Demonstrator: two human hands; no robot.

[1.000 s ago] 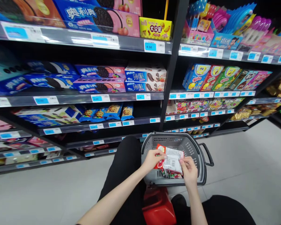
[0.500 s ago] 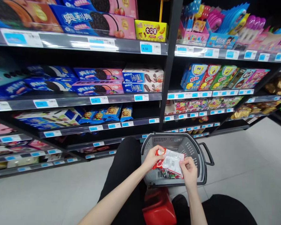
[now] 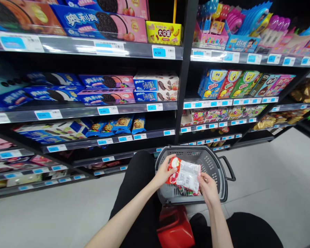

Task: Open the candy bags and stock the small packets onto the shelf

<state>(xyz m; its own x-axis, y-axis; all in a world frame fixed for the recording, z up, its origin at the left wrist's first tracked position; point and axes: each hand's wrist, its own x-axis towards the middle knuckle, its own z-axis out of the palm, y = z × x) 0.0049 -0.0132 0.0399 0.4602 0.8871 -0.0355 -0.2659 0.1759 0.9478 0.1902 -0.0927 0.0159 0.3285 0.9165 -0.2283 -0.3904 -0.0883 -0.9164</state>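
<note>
Red packet [image 3: 174, 177] and silvery packet [image 3: 189, 175] overlap, not yet let go, over the grey basket [image 3: 167, 195] where other packets [image 3: 186, 191] already lie, left hand [image 3: 163, 175] pinching the red one between thumb and fingers, right hand [image 3: 208, 186] pinching the silvery edge.

Red packet [image 3: 173, 177] held by left grip [image 3: 164, 174]; crinkled silver-white packet [image 3: 188, 175], barcode up, set against it, edge pinched by right grip [image 3: 208, 187].

Both forearms [image 3: 127, 212] reach forward, left fingers [image 3: 172, 171] and right fingers [image 3: 203, 182] pinched.
</note>
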